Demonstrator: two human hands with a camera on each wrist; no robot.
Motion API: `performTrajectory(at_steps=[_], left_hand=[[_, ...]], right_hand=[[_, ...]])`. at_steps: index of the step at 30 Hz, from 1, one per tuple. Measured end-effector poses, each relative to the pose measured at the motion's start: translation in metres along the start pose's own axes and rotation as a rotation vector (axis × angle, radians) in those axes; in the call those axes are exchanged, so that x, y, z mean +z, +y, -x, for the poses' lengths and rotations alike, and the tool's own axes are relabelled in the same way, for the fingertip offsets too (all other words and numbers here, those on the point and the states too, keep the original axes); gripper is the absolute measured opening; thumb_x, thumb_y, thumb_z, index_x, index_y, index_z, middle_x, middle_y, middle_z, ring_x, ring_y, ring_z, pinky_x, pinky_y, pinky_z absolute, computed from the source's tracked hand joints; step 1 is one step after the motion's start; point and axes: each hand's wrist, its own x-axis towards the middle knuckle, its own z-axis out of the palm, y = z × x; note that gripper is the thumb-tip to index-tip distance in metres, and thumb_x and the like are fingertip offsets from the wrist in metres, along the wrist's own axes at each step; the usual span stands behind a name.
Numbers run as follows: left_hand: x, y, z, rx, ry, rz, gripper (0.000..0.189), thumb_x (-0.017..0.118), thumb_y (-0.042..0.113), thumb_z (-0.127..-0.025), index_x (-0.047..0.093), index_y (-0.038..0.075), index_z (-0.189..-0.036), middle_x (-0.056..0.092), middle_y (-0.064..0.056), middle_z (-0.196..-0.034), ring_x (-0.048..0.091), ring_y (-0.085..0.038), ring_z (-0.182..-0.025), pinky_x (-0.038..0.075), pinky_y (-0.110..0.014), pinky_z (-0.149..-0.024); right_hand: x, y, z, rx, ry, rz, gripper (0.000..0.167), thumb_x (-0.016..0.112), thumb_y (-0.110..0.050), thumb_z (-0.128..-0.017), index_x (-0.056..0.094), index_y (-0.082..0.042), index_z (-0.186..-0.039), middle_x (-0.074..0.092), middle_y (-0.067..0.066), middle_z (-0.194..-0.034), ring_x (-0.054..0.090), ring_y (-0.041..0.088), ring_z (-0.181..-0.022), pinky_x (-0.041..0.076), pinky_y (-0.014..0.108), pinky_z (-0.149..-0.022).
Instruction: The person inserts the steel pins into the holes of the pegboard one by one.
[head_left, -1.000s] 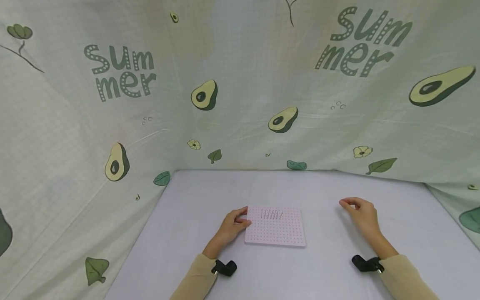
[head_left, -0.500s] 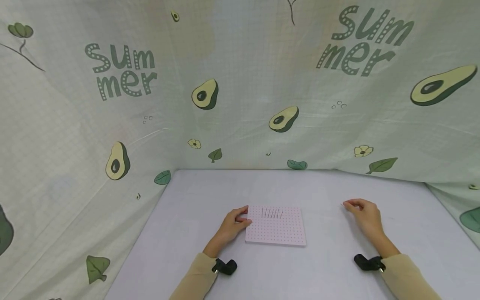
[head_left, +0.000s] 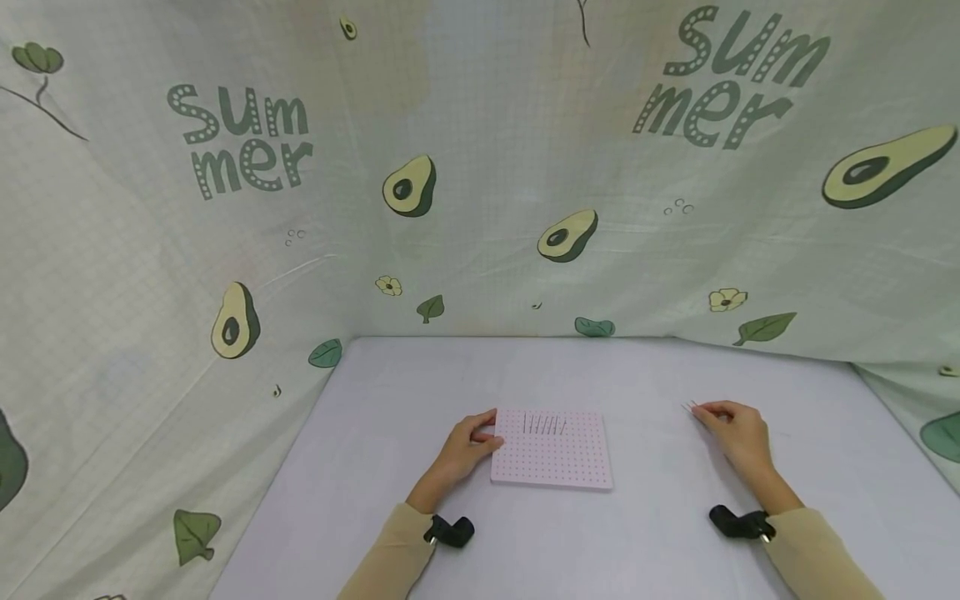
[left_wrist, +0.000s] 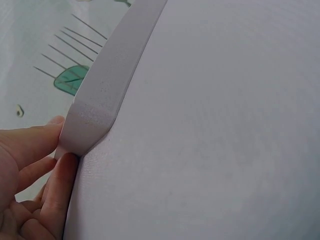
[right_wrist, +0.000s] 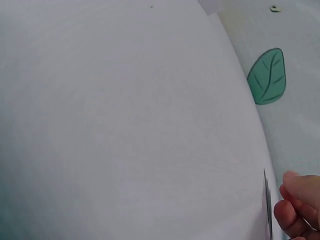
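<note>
Head view: left hand (head_left: 467,448) grips pegboard (head_left: 551,450) left edge; right hand (head_left: 738,433), right of pegboard, pinches thin pins (head_left: 690,407). Risk: loose pinch drops pins.

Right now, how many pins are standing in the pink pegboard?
6, possibly more: the pins stand in one row near the far edge of the pink pegboard, whose left edge the left hand holds.

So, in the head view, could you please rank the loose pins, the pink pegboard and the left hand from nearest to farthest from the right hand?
1. Loose pins: at the right hand's fingers.
2. Pink pegboard: centre of the table, to its left.
3. Left hand: on the pegboard's far left edge.
</note>
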Motion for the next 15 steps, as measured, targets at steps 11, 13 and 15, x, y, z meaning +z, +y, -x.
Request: performTrajectory(at_steps=[11, 13, 15], left_hand=[[-0.0003, 0.0005, -0.0002, -0.005, 0.005, 0.001, 0.056, 0.072, 0.016, -0.093, 0.052, 0.003, -0.144, 0.058, -0.013, -0.13, 0.059, -0.017, -0.097, 0.046, -0.025, -0.079], [-0.0002, 0.0002, 0.0004, -0.006, 0.004, 0.003, 0.056, 0.072, 0.016, -0.093, 0.052, 0.003, -0.144, 0.058, -0.013, -0.13, 0.059, -0.017, -0.097, 0.046, -0.025, -0.079], [0.0, -0.0006, 0.0007, 0.001, 0.002, 0.001, 0.056, 0.072, 0.016, -0.093, 0.052, 0.002, -0.144, 0.058, -0.013, -0.13, 0.059, -0.018, -0.098, 0.046, -0.025, -0.08]], right_hand=[[0.0034, 0.0078, -0.0022, -0.015, -0.016, 0.015, 0.026, 0.074, -0.017, -0.091, 0.073, 0.008, -0.095, 0.059, 0.005, -0.072, 0.044, 0.018, -0.068, 0.032, 0.029, -0.058], [0.0037, 0.0089, -0.002, -0.017, -0.02, 0.025, 0.025, 0.075, -0.017, -0.09, 0.073, 0.008, -0.093, 0.059, 0.005, -0.071, 0.044, 0.018, -0.066, 0.031, 0.029, -0.057], [0.0034, 0.0092, -0.0021, -0.029, -0.016, 0.034, 0.025, 0.076, -0.018, -0.089, 0.074, 0.007, -0.091, 0.058, 0.004, -0.069, 0.044, 0.017, -0.064, 0.031, 0.03, -0.056]])
